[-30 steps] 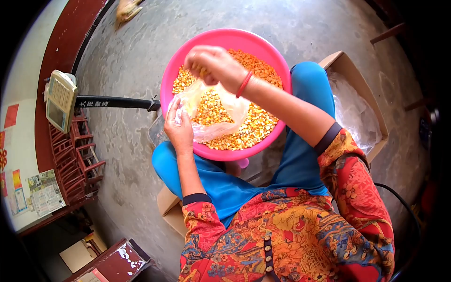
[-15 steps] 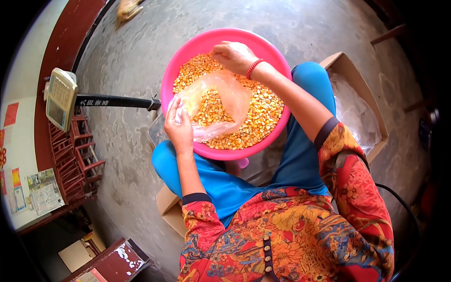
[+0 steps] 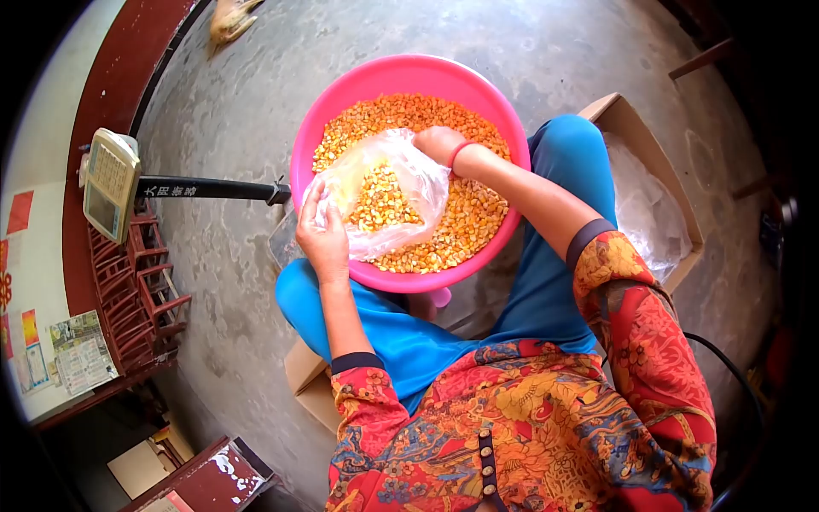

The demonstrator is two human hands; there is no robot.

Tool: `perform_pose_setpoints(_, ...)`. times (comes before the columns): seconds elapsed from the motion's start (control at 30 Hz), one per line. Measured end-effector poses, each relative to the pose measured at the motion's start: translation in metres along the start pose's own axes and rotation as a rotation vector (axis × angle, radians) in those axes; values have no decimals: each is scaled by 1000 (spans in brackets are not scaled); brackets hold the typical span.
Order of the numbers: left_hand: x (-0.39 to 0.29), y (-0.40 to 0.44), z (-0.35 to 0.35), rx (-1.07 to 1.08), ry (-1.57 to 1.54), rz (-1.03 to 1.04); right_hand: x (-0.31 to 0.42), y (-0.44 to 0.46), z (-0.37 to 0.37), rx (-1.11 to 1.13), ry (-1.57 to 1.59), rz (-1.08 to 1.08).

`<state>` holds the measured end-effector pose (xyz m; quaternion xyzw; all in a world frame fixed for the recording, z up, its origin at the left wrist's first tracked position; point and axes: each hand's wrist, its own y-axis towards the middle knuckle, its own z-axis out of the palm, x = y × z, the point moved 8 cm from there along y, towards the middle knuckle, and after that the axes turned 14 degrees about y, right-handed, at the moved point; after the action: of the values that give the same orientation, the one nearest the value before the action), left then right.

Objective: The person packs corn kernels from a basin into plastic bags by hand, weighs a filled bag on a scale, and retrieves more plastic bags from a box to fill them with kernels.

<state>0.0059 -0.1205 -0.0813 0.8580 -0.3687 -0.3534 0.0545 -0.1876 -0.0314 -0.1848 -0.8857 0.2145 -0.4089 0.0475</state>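
Observation:
A clear plastic bag (image 3: 341,183) lies in a pink basin (image 3: 452,72), its mouth wide and corn kernels visible inside. Loose corn kernels (image 3: 478,222) surround the bag in the basin. My left hand (image 3: 324,235) pinches the bag's left edge between thumb and fingers. At the bag's far right rim, my right hand (image 3: 441,145), with a red bracelet at the wrist, is closed on the plastic; its fingertips are partly hidden.
A scale display (image 3: 111,183) on a black pole (image 3: 213,188) stands left of the basin. To the right is a cardboard box (image 3: 682,200) holding clear plastic (image 3: 640,200). Small red-brown chairs (image 3: 141,290) sit by the left wall. An animal's paw-like part (image 3: 230,21) shows at the top.
My right hand has come down from above the kernels to the bag's far right rim and closed on it. That rim is now more gathered. My left hand stays in place.

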Motion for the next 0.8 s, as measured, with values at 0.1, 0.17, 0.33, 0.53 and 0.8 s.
perform_pose_setpoints(0.1, 5, 0, 1, 8, -38, -28, -18, -2, -16, -103, 815, 243)
perform_pose_setpoints(0.17, 6, 0, 1, 5, -21, -17, -16, -5, -18, 2, 1418, 308)
perform_pose_setpoints(0.33, 4, 1, 2, 1, -6, -3, -7, -8, -36, -25, 1524, 178)
perform_pose_setpoints(0.53, 4, 1, 4, -3, -29, -10, 34, -16, -77, -171, 1683, -95)
perform_pose_setpoints(0.8, -3, 1, 3, 26, -27, -41, 149, -65, -42, -214, 360, -722)
